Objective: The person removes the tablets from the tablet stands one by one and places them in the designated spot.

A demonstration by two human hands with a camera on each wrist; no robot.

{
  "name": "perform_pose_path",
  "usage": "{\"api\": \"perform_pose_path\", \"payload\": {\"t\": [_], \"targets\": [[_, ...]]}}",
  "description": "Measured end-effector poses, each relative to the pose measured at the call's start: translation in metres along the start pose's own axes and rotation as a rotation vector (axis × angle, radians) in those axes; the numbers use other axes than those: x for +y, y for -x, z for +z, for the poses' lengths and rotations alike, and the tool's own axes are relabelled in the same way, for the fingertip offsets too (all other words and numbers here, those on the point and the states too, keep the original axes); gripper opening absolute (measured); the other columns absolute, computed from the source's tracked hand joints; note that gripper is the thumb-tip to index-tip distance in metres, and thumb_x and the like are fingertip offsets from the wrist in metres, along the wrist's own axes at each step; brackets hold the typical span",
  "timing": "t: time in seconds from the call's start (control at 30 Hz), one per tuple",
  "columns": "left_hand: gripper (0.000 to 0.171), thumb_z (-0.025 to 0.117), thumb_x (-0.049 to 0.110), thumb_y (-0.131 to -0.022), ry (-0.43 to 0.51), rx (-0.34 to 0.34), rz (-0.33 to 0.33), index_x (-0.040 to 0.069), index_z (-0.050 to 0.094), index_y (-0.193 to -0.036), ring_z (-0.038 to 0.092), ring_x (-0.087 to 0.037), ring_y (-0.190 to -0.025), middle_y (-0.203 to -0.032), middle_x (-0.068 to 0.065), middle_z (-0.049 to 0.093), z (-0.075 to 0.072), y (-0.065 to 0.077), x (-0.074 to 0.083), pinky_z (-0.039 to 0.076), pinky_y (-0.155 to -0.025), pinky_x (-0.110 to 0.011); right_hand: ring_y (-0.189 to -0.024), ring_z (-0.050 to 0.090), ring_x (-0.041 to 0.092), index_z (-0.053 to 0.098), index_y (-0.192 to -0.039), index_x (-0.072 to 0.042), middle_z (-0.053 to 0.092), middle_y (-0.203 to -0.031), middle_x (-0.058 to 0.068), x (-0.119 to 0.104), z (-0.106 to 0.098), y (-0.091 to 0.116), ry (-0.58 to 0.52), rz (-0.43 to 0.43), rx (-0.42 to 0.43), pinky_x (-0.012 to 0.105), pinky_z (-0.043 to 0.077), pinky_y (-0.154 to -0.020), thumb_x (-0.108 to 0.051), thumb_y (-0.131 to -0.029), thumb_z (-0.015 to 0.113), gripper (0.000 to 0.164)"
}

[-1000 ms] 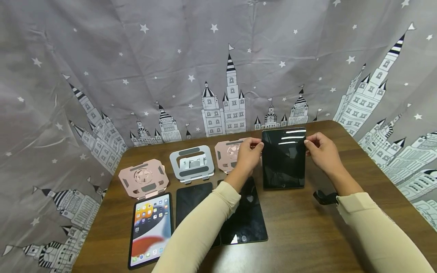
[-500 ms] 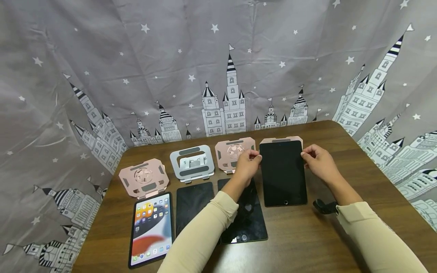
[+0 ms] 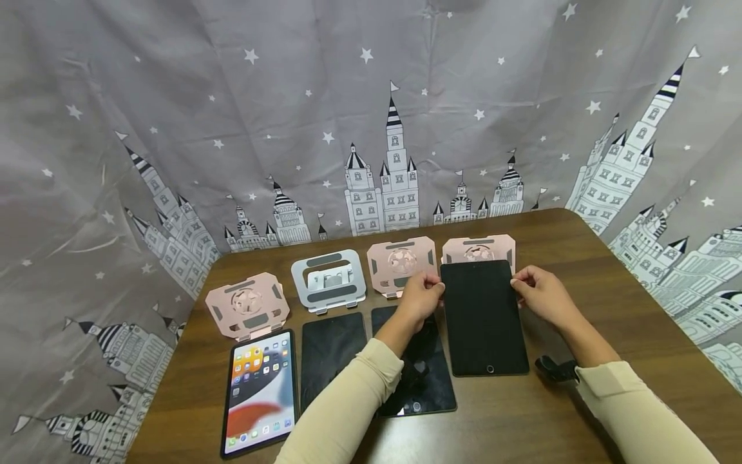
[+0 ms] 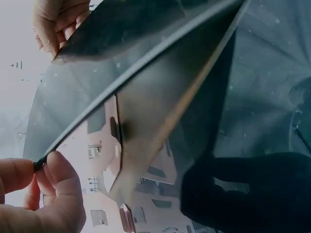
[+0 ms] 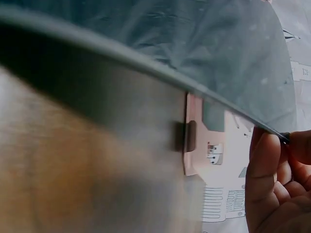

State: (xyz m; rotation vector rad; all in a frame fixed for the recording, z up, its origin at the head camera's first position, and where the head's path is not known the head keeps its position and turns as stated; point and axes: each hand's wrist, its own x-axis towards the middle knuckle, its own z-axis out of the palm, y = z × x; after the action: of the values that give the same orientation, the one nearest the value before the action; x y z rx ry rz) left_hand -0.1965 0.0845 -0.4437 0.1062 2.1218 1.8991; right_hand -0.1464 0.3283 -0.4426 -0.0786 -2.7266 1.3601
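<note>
Both hands hold a dark-screened tablet (image 3: 485,319) at the right of the row. My left hand (image 3: 418,298) pinches its left edge near the top corner, and my right hand (image 3: 540,293) pinches the opposite edge. Behind it stands a pink tablet stand (image 3: 478,247), its lower part hidden by the tablet. In the left wrist view the left hand's thumb and fingers (image 4: 60,177) grip the thin tablet edge. The right wrist view shows the right hand (image 5: 279,174) pinching the edge, with the tablet tilted above the wood.
Left of it lie two black tablets (image 3: 333,351) (image 3: 443,386) and one with a lit screen (image 3: 261,393). Behind them stand a left pink stand (image 3: 246,303), a grey stand (image 3: 328,278) and another pink stand (image 3: 402,261). A castle-print curtain (image 3: 324,161) hangs behind the wooden table (image 3: 580,251).
Both hands have brought the tablet down and toward the person, from in front of the rightmost pink stand. The top of that stand now shows above the tablet.
</note>
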Motion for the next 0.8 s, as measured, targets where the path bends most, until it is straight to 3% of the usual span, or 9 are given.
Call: {"api": "perform_pose_path", "payload": {"t": [0.23,0.43,0.53,0.67,0.8], "targets": [[0.005,0.06,0.004,-0.097,-0.135,-0.05,-0.023,-0.001,0.06,-0.098,0.057,-0.012,-0.057,-0.073,-0.002,0.052,-0.003,0.008,-0.008,0.055,-0.059,-0.031,-0.064,0.057,0.019,0.057,-0.103,0.009,0.057,-0.077,0.011,0.006,0.002,0.01,-0.036,0.049,-0.071,0.029,0.053,-0.055,-0.008,-0.102,0.052,0.018],[0.004,0.059,0.001,-0.096,-0.159,-0.101,-0.05,-0.001,0.058,-0.093,0.056,-0.011,-0.054,-0.071,-0.002,0.052,-0.005,0.015,-0.014,0.053,-0.053,-0.024,-0.064,0.057,0.018,0.056,-0.103,0.01,0.055,-0.077,0.009,0.011,0.007,0.018,-0.102,0.092,-0.128,0.029,0.055,-0.055,-0.006,-0.101,0.052,0.017],[0.006,0.059,-0.001,-0.096,-0.174,-0.106,-0.054,0.0,0.057,-0.091,0.055,-0.011,-0.055,-0.071,-0.003,0.052,-0.005,0.016,-0.017,0.056,-0.056,-0.025,-0.064,0.056,0.019,0.056,-0.102,0.01,0.054,-0.076,0.009,0.013,0.009,0.02,-0.109,0.098,-0.149,0.029,0.055,-0.056,-0.005,-0.101,0.052,0.016],[0.009,0.06,-0.004,-0.094,-0.234,-0.118,-0.026,0.0,0.056,-0.087,0.055,-0.012,-0.057,-0.069,-0.003,0.053,-0.005,0.018,-0.02,0.056,-0.056,-0.025,-0.065,0.056,0.02,0.056,-0.1,0.009,0.054,-0.075,0.009,0.014,0.01,0.022,-0.09,0.111,-0.179,0.029,0.055,-0.055,-0.005,-0.101,0.052,0.014],[0.012,0.064,-0.001,-0.092,-0.414,-0.11,0.056,0.001,0.059,-0.082,0.052,-0.011,-0.06,-0.067,-0.001,0.053,-0.006,0.019,-0.021,0.048,-0.056,-0.022,-0.064,0.057,0.019,0.055,-0.099,0.008,0.053,-0.075,0.008,0.017,0.01,0.024,-0.087,0.112,-0.224,0.029,0.056,-0.056,-0.004,-0.101,0.051,0.013]]}}
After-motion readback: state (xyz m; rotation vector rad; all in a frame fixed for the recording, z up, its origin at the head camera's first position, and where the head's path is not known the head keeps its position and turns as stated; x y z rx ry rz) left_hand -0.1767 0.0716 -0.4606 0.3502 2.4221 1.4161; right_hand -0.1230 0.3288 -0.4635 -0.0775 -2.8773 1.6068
